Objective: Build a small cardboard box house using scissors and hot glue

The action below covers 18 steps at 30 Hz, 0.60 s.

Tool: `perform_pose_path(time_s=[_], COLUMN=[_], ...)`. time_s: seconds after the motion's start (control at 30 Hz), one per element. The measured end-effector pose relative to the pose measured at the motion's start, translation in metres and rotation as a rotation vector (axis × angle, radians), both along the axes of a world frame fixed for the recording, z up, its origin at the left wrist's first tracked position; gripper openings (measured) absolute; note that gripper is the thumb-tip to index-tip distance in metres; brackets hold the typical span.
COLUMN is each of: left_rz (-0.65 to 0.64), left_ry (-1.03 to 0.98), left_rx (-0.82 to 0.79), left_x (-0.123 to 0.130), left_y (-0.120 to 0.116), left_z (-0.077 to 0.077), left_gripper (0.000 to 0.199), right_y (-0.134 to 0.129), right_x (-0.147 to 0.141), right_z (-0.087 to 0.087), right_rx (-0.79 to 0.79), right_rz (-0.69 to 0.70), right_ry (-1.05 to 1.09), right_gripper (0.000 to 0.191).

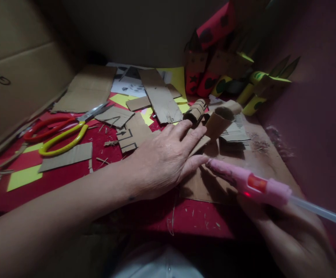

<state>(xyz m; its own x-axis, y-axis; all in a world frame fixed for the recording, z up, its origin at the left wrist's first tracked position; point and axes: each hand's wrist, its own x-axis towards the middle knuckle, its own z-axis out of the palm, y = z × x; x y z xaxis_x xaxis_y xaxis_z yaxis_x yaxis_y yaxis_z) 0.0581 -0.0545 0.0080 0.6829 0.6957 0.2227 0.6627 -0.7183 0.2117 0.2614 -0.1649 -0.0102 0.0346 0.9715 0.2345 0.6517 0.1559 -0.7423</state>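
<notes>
My left hand (pixel 168 158) reaches over the middle of the table, its thumb and fingers closed on a small cardboard piece (pixel 199 145) that they partly cover. Just beyond the fingertips stand a plain cardboard tube (pixel 218 125) and a shorter tube with black lines (pixel 196 110). My right hand (pixel 292 227) is wrapped round a pink hot glue gun (pixel 252 181), which has a red light lit. The gun's nozzle is beside my left thumb, and a clear glue stick (pixel 321 212) juts from its rear. Under them lies a brown board (pixel 211 185).
Scissors (pixel 82 123) with one red and one yellow handle lie open on the left. Cardboard scraps (pixel 136 131) and yellow paper (pixel 24 177) are strewn over the red tabletop (pixel 170 216). Red and green decorated tubes (pixel 197 77) stand at the back right. A large carton (pixel 20 77) borders the left.
</notes>
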Motion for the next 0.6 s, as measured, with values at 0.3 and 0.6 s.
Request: perform_pose_path(time_s=[0.3,0.6], left_rz=[-0.008,-0.007], left_ry=[-0.009,-0.015], left_rx=[0.015,0.006], left_x=[0.0007,-0.0004], left_y=[0.0005,-0.0007], left_z=[0.0,0.0008], left_gripper=[0.059,0.058], right_y=[0.0021,0.001], right_x=[-0.0022,-0.0017], right_z=[0.0025,0.0045], right_rx=[-0.107,-0.134], right_rz=[-0.063,-0.047], right_ry=[0.039,0.053], right_gripper=[0.038,0.038])
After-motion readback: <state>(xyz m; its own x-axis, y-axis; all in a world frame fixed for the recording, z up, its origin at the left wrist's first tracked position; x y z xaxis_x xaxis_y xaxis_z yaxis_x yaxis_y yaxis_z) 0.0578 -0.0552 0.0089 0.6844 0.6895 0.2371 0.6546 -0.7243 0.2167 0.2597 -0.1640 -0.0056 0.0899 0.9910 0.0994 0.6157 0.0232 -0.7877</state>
